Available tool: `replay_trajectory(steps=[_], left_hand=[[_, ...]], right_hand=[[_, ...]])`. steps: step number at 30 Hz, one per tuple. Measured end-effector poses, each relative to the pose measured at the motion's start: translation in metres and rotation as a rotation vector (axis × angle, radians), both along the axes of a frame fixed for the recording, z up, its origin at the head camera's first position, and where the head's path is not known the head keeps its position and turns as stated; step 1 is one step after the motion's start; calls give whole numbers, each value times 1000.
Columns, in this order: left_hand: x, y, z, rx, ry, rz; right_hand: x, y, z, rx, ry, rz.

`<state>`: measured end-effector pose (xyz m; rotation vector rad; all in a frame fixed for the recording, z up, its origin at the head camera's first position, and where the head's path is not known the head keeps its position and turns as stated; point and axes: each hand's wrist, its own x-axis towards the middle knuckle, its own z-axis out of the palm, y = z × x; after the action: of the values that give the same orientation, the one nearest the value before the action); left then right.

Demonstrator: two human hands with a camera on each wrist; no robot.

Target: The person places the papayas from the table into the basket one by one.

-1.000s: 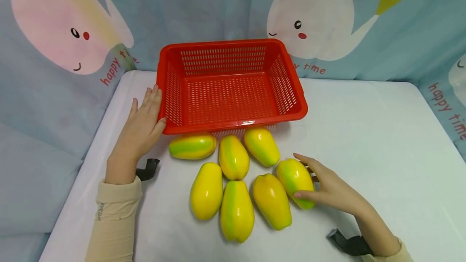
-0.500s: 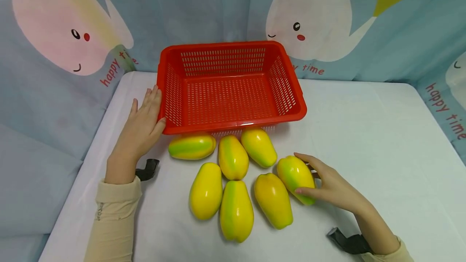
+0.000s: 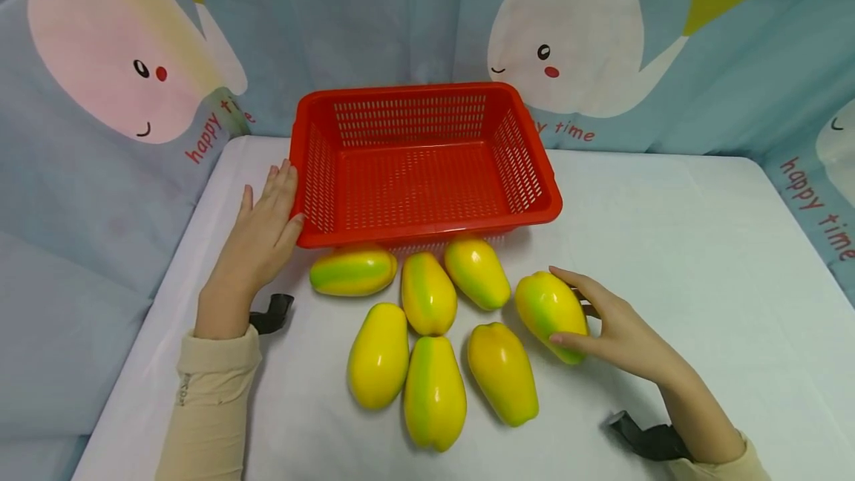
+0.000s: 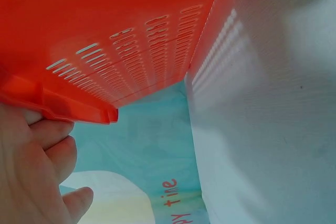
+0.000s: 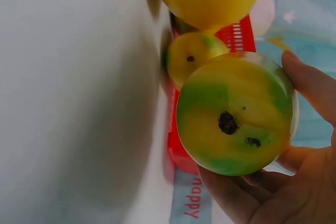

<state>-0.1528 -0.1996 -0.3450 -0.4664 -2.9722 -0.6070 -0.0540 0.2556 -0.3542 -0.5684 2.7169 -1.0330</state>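
My right hand (image 3: 617,329) holds a yellow-green papaya (image 3: 549,310), thumb on the near side and fingers on the far side. In the right wrist view, this papaya (image 5: 233,116) shows its dark stem end and a gap between it and the white table. Along the left rim of a red plastic basket (image 3: 427,232) lies my left hand (image 3: 260,232), its fingers straight and touching the rim. From the left wrist view, the left fingers (image 4: 60,145) sit against the underside of that rim. No fruit lies inside the basket.
Several other papayas lie on the white table (image 3: 668,243) before the basket, among them one lying sideways (image 3: 354,271) by its front wall and one (image 3: 502,373) left of my right hand. Behind the table hangs a blue whale-print cloth (image 3: 401,21).
The right hand has lifted its papaya and shifted it slightly right and away from me, apart from the neighbouring papaya. My left hand has stayed at the basket rim.
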Motion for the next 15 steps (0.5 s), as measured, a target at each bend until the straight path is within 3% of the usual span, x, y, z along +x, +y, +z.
replay_trajectory(steps=[15], left_hand=[[-5,-1,-3,64,-3,31]], right_hand=[[-16,-5,20,-47,35,1]])
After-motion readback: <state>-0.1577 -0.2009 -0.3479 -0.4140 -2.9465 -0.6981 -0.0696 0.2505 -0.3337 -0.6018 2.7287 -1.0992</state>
